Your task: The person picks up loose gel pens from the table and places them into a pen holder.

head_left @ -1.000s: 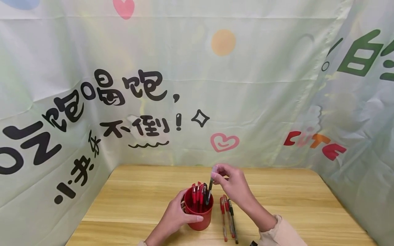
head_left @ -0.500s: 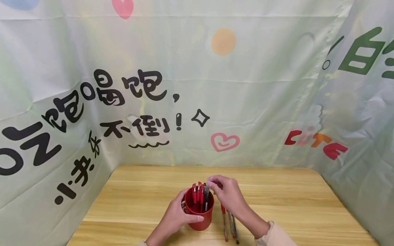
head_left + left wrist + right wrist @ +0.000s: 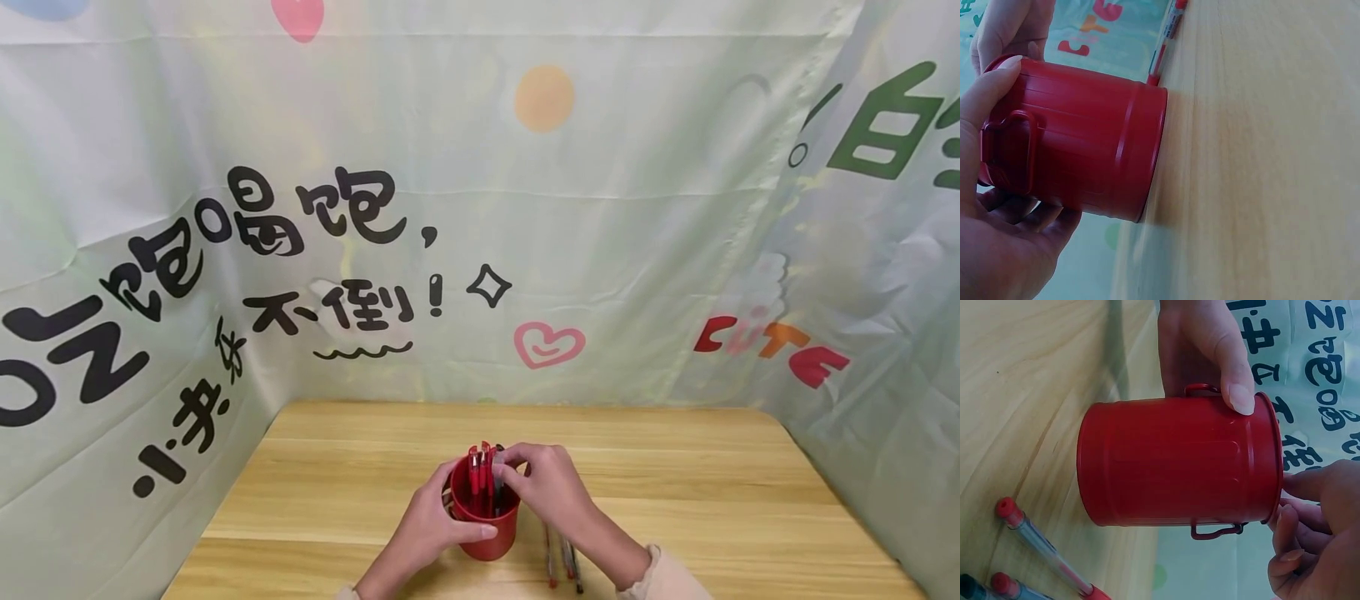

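Observation:
A small red metal bucket (image 3: 489, 546) with wire handles stands upright on the wooden table. My left hand (image 3: 423, 523) grips its left side, the thumb along the front and the fingers round the back. Several red pens (image 3: 474, 477) stand inside, caps above the rim, with a black one among them. My right hand (image 3: 553, 483) pinches the top of a black pen (image 3: 498, 473) that is down in the bucket. In the right wrist view, the fingertips are right at the rim and the bucket wall hides the pen.
To the right of the bucket, two red pens (image 3: 1054, 556) and a black pen (image 3: 972, 589) lie side by side on the table (image 3: 712, 500), partly under my right forearm. A printed cloth (image 3: 450, 108) hangs behind and at both sides.
My right hand has come down and left, lowering the black pen into the bucket among the others. The left hand keeps its hold on the bucket.

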